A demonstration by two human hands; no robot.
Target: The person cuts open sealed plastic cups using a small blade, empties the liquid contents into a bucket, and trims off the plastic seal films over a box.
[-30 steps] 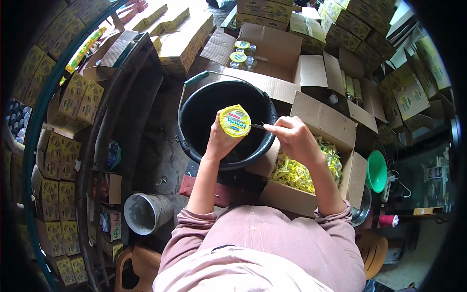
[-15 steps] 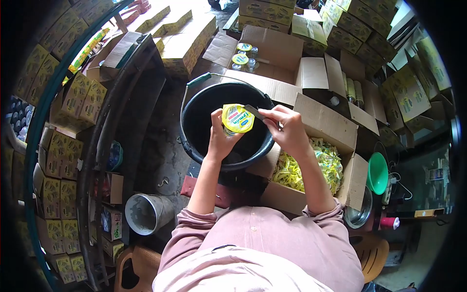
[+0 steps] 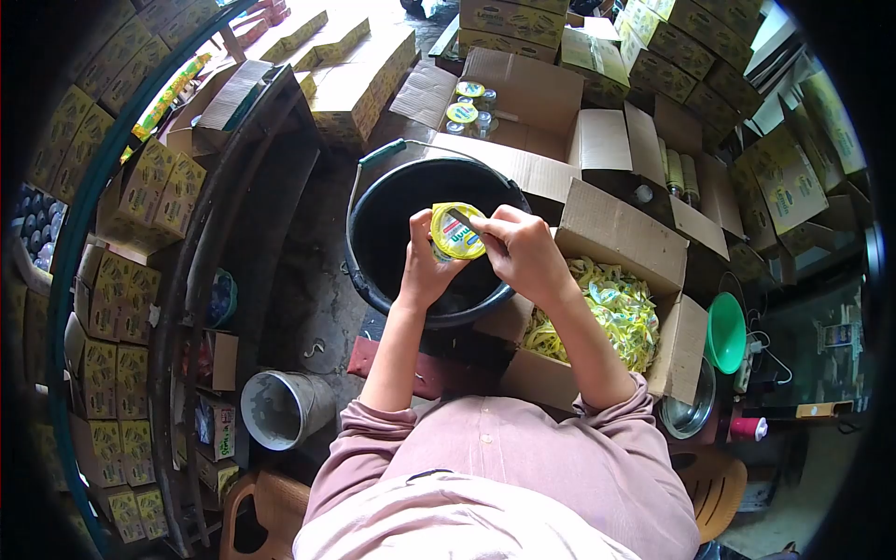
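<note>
Cardboard carton (image 3: 621, 229) at a black bucket's (image 3: 375, 224) four o'clock
Over the bucket, the left hand (image 3: 427, 271) is clamped round a yellow-lidded cup (image 3: 455, 235); the right hand (image 3: 525, 254) pinches a dark blade (image 3: 461, 218) over the lid (image 3: 460, 245) from three o'clock.

1. Lid (image 3: 455, 245), twelve o'clock: yellow, green-lettered.
2. Bucket (image 3: 383, 205), twelve o'clock: black.
3. Scraps (image 3: 607, 317), three o'clock: yellow-green.
4. Bowl (image 3: 725, 331), three o'clock: green.
5. Shirt (image 3: 532, 457), six o'clock: plain mauve.
6. Pail (image 3: 315, 403), eight o'clock: grey.
</note>
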